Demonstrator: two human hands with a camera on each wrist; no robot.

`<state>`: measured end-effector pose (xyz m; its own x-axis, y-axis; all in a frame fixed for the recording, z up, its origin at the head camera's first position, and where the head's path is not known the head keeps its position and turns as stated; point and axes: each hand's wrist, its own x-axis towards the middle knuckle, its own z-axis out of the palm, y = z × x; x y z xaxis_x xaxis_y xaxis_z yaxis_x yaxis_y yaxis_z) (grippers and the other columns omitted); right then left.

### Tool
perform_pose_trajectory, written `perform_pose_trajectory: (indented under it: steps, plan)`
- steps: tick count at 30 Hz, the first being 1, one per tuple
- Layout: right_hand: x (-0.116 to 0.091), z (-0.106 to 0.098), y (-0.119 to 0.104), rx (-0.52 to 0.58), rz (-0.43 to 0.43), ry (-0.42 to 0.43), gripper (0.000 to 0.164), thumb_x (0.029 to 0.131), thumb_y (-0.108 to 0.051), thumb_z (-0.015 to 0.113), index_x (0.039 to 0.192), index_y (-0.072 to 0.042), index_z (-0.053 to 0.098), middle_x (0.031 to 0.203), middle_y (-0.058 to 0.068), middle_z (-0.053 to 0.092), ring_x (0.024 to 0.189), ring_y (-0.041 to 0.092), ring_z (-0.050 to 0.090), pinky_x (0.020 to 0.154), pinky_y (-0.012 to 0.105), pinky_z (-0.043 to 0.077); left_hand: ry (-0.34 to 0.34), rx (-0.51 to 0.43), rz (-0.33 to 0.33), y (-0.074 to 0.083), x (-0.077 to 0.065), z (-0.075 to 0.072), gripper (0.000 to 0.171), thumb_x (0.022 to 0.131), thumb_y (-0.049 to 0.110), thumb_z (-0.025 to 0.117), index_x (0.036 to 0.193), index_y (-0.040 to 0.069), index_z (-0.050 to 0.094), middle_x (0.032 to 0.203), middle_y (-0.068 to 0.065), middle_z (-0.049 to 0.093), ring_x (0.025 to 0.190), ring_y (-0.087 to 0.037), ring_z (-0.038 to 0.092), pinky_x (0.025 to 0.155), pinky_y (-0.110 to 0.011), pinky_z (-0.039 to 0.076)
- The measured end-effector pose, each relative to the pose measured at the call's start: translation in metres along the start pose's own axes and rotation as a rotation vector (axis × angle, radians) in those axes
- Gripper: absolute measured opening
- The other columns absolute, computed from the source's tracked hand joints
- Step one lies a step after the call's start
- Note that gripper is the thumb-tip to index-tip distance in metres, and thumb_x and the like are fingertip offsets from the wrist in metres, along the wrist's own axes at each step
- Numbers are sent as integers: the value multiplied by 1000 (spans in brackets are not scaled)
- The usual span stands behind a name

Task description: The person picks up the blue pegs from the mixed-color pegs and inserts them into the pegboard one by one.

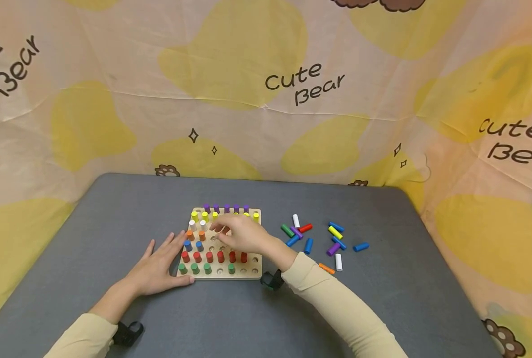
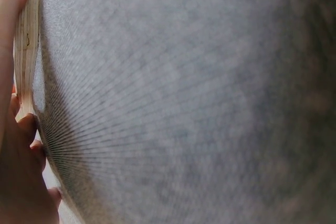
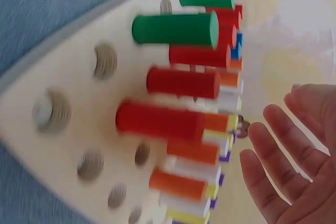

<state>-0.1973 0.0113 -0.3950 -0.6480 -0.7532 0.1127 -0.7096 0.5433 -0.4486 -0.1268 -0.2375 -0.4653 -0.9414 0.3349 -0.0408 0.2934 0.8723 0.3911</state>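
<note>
A wooden pegboard carries rows of coloured pegs, with several bare holes toward its near right. Along the board's left side, my left hand rests with fingers spread and its thumb at the near left corner. In the left wrist view, the thumb touches the board's edge. My right hand is over the middle of the board, hiding part of the yellow, white and orange rows. Seen from the right wrist, its fingers are loosely bent, beside the standing pegs, with nothing visible between them.
Loose pegs lie right of the board, among them a white peg, a red peg, a blue peg and an orange peg near the right forearm. A printed cloth hangs behind the grey table.
</note>
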Motion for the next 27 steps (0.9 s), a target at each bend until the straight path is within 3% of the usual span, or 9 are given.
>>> perform_pose_trajectory:
  steps: [7, 17, 27]
  plan:
    - [-15, -14, 20, 29, -41, 69, 22, 90, -18, 59, 110, -11, 64, 105, -2, 66, 93, 11, 62, 76, 22, 49, -3, -1, -4, 1, -1, -1, 109, 67, 74, 60, 149, 15, 16, 153, -11, 21, 140, -34, 16, 106, -64, 4]
    - [-46, -20, 62, 168, -4, 131, 27, 85, -14, 64, 112, -7, 62, 109, 1, 63, 96, 17, 60, 78, 37, 53, -2, -4, -5, 0, -1, 0, 110, 67, 73, 60, 149, 16, 16, 153, -11, 21, 140, -34, 16, 106, -63, 3]
    - [-78, -28, 97, 199, 74, 154, 32, 86, -18, 65, 116, -9, 60, 111, 0, 62, 99, 16, 60, 80, 37, 52, 1, 1, -3, 0, 0, 1, 110, 66, 74, 60, 149, 15, 16, 153, -11, 20, 140, -35, 16, 106, -64, 3]
